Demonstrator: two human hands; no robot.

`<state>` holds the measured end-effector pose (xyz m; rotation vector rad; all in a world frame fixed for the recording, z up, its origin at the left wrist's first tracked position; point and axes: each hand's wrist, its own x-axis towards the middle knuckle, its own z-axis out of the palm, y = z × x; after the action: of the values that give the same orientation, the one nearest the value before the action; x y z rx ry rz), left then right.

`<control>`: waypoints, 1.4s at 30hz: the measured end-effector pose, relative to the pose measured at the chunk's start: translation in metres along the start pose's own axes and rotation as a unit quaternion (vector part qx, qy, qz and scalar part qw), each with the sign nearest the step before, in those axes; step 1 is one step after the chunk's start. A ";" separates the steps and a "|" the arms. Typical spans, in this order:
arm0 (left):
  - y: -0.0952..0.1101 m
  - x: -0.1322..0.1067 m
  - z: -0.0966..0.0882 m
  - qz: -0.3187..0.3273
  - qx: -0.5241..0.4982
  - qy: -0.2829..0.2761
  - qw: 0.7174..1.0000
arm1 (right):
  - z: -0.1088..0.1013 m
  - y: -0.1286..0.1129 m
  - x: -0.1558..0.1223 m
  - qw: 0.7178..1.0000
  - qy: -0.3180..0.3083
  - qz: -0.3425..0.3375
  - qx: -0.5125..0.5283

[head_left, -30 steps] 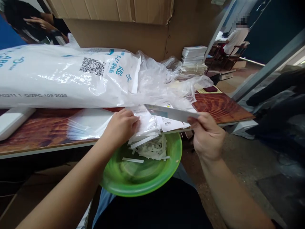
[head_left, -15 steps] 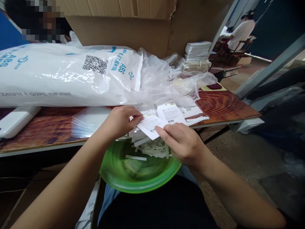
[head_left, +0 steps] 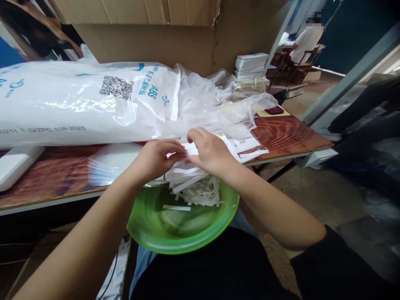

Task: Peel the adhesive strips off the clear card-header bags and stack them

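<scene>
My left hand (head_left: pixel 156 160) and my right hand (head_left: pixel 209 152) meet at the table's front edge, both with fingers closed on a stack of white paper labels (head_left: pixel 184 166). Just below them a green plastic bowl (head_left: pixel 175 233) rests on my lap and holds several white paper strips (head_left: pixel 200 193). More printed labels (head_left: pixel 243 146) lie on the wooden table (head_left: pixel 46 175) to the right of my hands.
A big white plastic sack (head_left: pixel 78 104) lies across the table, with crumpled clear plastic (head_left: pixel 215 100) at its open end. Clear sleeves (head_left: pixel 109 162) lie left of my hands. A stack of booklets (head_left: pixel 251 73) and cardboard boxes (head_left: pixel 146 37) stand behind. A person (head_left: pixel 304 39) sits far right.
My right hand held a label up at the right, then brought it left to the stack. Now it rests against my left hand on the stack.
</scene>
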<state>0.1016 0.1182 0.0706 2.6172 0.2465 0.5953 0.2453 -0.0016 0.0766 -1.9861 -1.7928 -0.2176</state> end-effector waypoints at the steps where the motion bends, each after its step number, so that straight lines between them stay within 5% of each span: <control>1: -0.001 -0.002 0.000 -0.002 0.002 -0.002 1.000 | -0.001 0.003 -0.002 1.000 -0.015 -0.005 -0.002; 5: -0.007 -0.019 -0.017 -0.107 0.072 0.028 0.991 | -0.014 0.029 -0.028 0.997 -0.071 -0.019 0.004; 8: -0.019 -0.038 -0.038 -0.257 0.230 0.047 0.938 | -0.025 0.055 -0.049 0.991 -0.121 -0.031 -0.040; 10: -0.032 -0.047 -0.049 -0.325 0.298 -0.025 0.897 | -0.026 0.067 -0.058 0.982 -0.166 -0.045 -0.078; 13: -0.049 -0.051 -0.055 -0.351 0.305 -0.147 0.873 | -0.019 0.074 -0.062 0.972 -0.186 -0.079 -0.123; 16: -0.053 -0.046 -0.054 -0.370 0.303 -0.165 0.863 | -0.011 0.074 -0.063 0.967 -0.146 -0.135 -0.158; 21: -0.048 -0.040 -0.048 -0.444 0.309 -0.100 0.835 | -0.004 0.074 -0.070 0.962 -0.015 -0.202 -0.183; 28: -0.052 -0.047 -0.050 -0.456 0.312 -0.023 0.833 | 0.010 0.080 -0.074 0.966 0.129 -0.193 -0.118; 32: -0.037 -0.053 -0.043 -0.398 0.348 0.035 0.848 | 0.009 0.083 -0.077 0.976 0.143 -0.157 -0.041; 37: -0.004 -0.047 -0.010 -0.153 0.306 0.089 0.935 | -0.006 0.088 -0.078 0.990 0.046 -0.114 0.062; 39: 0.001 -0.038 0.002 -0.081 0.264 0.066 0.959 | -0.014 0.085 -0.081 0.991 0.083 -0.059 0.082; 42: -0.003 -0.026 0.012 -0.039 0.213 0.028 0.976 | -0.025 0.068 -0.091 0.972 0.227 0.026 0.056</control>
<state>0.0838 0.1096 0.0502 2.9837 0.5462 0.6489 0.3030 -0.0981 0.0464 -1.7290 -1.4276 -0.4985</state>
